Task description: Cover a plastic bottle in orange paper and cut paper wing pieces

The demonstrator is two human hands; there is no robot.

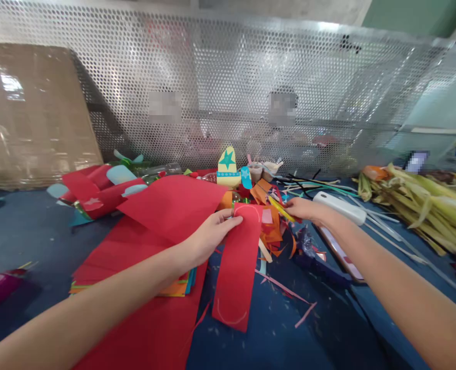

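Note:
My left hand (pixel 216 231) pinches the upper left edge of a long red paper strip (pixel 238 272), which has pale curved lines drawn near both ends. My right hand (pixel 299 209) is closed around something yellow (pixel 281 208), slim and too small to name surely, above a heap of orange and red scraps (pixel 271 231). Large red sheets (pixel 177 205) lie beside and under my left forearm, over a stack of coloured paper. Behind the strip stands a yellow paper shape (pixel 227 167) with a green star.
A perforated metal panel (pixel 231 77) rises behind the blue table. Red paper-wrapped items (pixel 100 190) and cardboard (pixel 31 113) are left. Corn husks (pixel 436 200), a white device (pixel 339 207) and a phone (pixel 339 252) are right. Pink strips (pixel 285 290) lie near the front.

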